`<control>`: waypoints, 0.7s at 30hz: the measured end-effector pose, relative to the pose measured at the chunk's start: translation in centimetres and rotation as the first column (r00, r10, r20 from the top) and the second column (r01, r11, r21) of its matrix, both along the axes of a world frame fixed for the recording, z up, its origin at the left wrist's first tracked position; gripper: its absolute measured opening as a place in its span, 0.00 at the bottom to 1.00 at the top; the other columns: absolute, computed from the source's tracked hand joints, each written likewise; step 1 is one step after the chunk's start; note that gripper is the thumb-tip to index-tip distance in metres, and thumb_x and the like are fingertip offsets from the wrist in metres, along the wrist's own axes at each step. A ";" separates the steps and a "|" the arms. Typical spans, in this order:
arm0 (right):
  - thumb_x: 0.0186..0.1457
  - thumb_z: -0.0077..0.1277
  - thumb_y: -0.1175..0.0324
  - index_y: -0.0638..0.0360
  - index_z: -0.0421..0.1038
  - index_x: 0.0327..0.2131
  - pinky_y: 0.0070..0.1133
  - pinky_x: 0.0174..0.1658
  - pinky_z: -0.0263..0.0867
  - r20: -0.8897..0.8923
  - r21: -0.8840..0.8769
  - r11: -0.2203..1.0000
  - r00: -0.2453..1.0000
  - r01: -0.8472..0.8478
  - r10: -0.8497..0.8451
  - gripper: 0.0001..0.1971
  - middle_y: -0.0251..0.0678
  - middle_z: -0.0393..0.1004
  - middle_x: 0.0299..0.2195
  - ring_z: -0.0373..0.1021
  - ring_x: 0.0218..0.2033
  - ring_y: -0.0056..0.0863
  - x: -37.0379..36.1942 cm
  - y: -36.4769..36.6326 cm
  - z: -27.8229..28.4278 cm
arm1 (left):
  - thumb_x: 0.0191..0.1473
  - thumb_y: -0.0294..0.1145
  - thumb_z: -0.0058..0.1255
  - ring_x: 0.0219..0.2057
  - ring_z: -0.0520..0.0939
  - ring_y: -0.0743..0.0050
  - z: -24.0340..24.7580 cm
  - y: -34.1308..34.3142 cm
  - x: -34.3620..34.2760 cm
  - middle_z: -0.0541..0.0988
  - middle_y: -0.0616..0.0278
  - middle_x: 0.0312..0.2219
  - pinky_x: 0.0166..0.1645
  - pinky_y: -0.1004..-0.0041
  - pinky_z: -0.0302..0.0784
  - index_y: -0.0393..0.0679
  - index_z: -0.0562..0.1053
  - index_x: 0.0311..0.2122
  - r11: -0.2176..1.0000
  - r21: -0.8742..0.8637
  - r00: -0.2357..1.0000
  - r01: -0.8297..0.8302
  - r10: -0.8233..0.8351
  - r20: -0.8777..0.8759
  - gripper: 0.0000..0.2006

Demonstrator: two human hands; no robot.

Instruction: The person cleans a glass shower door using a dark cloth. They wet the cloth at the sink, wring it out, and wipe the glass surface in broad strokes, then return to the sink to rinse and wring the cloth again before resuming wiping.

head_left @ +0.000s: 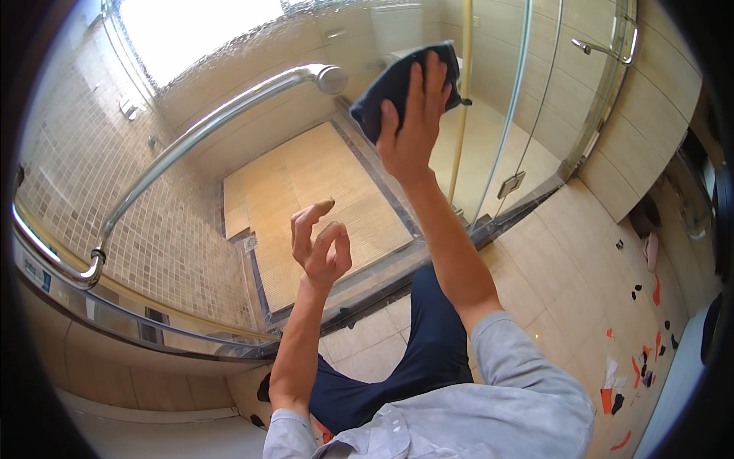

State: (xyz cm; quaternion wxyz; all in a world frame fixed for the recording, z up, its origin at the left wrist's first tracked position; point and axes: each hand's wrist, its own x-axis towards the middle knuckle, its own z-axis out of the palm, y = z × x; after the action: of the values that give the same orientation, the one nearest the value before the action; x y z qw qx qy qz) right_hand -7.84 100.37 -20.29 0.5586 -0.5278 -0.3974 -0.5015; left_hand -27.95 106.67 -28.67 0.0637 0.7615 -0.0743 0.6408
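Observation:
My right hand (417,115) is raised and presses a dark navy cloth (375,99) against the clear glass panel of a shower enclosure. Its fingers lie spread over the folded cloth, whose corner sticks out past the fingertips. Lower and to the left, my left hand (321,249) is held up in front of the glass with its fingers loosely curled and apart, nothing between them. Whether its fingertips touch the glass I cannot tell.
A bent chrome rail (199,141) runs along the glass at the left. Behind the glass lies a ribbed beige shower floor (321,199) with dark edging. A glass-door hinge (511,184) and a door handle (608,47) are at the right. Red and black scraps (608,399) litter the tiles.

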 end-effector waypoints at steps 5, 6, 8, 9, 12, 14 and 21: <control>0.61 0.46 0.60 0.67 0.60 0.62 0.51 0.68 0.30 0.138 -0.253 0.966 0.990 0.051 -0.016 0.29 0.52 0.52 0.67 0.44 0.69 0.57 -3.5 0.5 -1.2 | 0.52 0.19 0.53 0.39 0.79 0.52 -0.4 0.7 -1.4 0.78 0.42 0.42 0.36 0.67 0.73 0.39 0.73 0.35 0.999 -0.029 0.999 -0.034 0.034 -0.008 0.05; 0.62 0.45 0.60 0.67 0.61 0.61 0.50 0.68 0.30 0.169 -0.308 0.948 0.985 0.079 -0.027 0.28 0.53 0.52 0.67 0.43 0.69 0.58 -3.9 0.3 -2.1 | 0.52 0.19 0.53 0.40 0.79 0.52 -0.1 0.9 -1.6 0.78 0.42 0.42 0.36 0.67 0.73 0.38 0.73 0.35 0.999 -0.030 0.999 -0.043 0.042 -0.015 0.05; 0.63 0.43 0.59 0.66 0.58 0.63 0.53 0.68 0.27 0.150 -0.313 0.945 0.988 0.092 -0.046 0.29 0.52 0.49 0.68 0.40 0.70 0.60 -3.4 -0.2 -3.1 | 0.53 0.20 0.54 0.40 0.79 0.52 0.1 1.0 -2.0 0.78 0.43 0.43 0.36 0.67 0.73 0.39 0.73 0.36 0.998 -0.037 0.997 -0.053 0.051 -0.055 0.05; 0.63 0.42 0.59 0.65 0.57 0.64 0.53 0.67 0.26 0.132 -0.286 0.951 0.988 0.115 -0.080 0.30 0.52 0.48 0.68 0.39 0.70 0.60 -2.9 -0.3 -2.8 | 0.53 0.21 0.54 0.40 0.79 0.52 0.1 1.0 -1.9 0.79 0.43 0.43 0.36 0.68 0.74 0.39 0.73 0.36 0.998 -0.046 0.996 -0.053 0.050 -0.073 0.05; 0.64 0.40 0.56 0.64 0.54 0.65 0.57 0.66 0.24 0.036 -0.213 0.968 0.991 0.135 -0.131 0.31 0.52 0.43 0.70 0.34 0.69 0.64 -1.8 0.2 -0.2 | 0.54 0.22 0.56 0.42 0.80 0.53 0.1 0.7 -1.7 0.78 0.44 0.44 0.36 0.68 0.74 0.39 0.74 0.37 0.996 -0.090 0.997 0.000 -0.007 -0.079 0.05; 0.64 0.40 0.56 0.66 0.54 0.65 0.58 0.65 0.25 0.047 -0.170 0.978 0.993 0.117 -0.110 0.31 0.53 0.43 0.70 0.35 0.69 0.65 -2.8 1.2 2.1 | 0.54 0.23 0.56 0.41 0.80 0.54 0.3 0.6 -2.1 0.78 0.44 0.44 0.36 0.69 0.75 0.39 0.74 0.37 0.991 -0.133 0.998 0.024 -0.031 -0.048 0.05; 0.65 0.37 0.54 0.66 0.56 0.64 0.58 0.65 0.28 0.054 -0.218 0.972 0.995 0.090 -0.080 0.31 0.53 0.49 0.68 0.39 0.68 0.66 -10.1 4.0 -3.4 | 0.48 0.18 0.53 0.39 0.82 0.47 3.1 -1.7 -4.5 0.80 0.44 0.39 0.44 0.61 0.78 0.36 0.72 0.32 0.999 -0.018 0.999 -0.046 0.047 0.019 0.04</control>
State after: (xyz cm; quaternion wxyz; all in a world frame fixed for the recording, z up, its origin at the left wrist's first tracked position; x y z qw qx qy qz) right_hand -17.95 104.32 -23.74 0.4656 -0.5918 -0.4399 -0.4894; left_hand -32.40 105.00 -25.60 0.0548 0.7563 -0.0514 0.6499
